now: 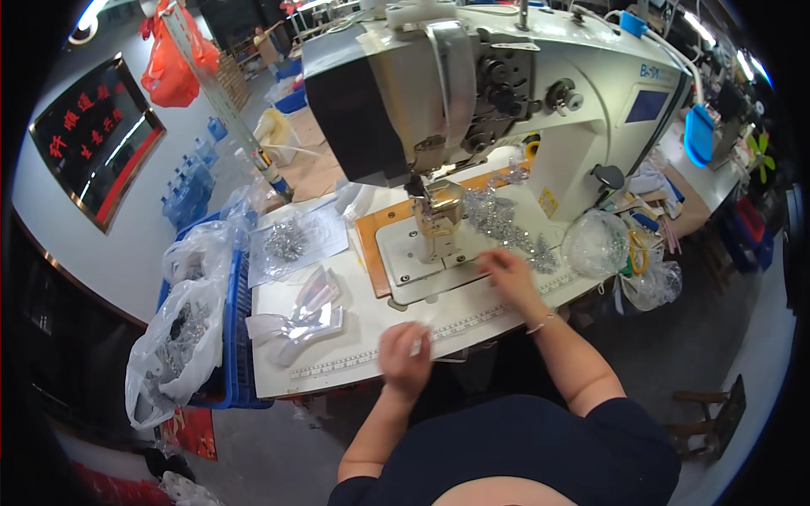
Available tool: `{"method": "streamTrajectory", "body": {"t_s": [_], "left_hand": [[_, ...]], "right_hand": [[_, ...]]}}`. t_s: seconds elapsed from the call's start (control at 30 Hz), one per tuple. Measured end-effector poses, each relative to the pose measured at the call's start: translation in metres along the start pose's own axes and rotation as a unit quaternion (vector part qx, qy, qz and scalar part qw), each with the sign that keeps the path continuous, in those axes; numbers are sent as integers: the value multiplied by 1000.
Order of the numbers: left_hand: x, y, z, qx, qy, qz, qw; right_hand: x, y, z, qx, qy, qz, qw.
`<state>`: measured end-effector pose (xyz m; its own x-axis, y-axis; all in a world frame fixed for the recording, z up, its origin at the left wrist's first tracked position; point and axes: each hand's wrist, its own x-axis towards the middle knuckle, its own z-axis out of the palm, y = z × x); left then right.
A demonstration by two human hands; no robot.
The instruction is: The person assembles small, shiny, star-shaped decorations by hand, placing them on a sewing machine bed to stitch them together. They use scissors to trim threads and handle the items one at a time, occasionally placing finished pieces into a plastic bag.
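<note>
Head view, left hand [405,358] seemingly gripping clear piece [426,331]

dark navy top, thin wrist bracelet [541,323]

— What stands at the left of the table?
— A blue crate [239,337] with plastic bags [173,346].
— And far behind?
— An orange bag [169,72] hangs beside a dark sign [97,139].

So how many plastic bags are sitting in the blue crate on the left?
2: an upper clear bag at the blue crate's far end, and a lower one nearer the person. More may lie hidden underneath.
</note>
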<state>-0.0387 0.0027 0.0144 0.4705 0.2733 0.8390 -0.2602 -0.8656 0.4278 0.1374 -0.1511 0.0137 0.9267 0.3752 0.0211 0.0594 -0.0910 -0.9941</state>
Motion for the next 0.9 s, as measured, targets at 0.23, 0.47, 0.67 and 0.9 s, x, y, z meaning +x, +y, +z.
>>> {"method": "streamTrajectory", "body": {"t_s": [0.23,0.47,0.67,0.9], "left_hand": [[-30,37,45,122,-391,22,912],[-40,37,58,153,-337,18,929],[-24,49,72,98,-329,-34,939],[-36,19,51,47,-234,53,970]], "right_hand": [[-12,38,-119,-429,124,-167,879],[-19,41,-104,-480,119,-186,849],[-26,45,-119,-394,176,-232,872],[-41,40,-124,-211,262,-171,926]]}}
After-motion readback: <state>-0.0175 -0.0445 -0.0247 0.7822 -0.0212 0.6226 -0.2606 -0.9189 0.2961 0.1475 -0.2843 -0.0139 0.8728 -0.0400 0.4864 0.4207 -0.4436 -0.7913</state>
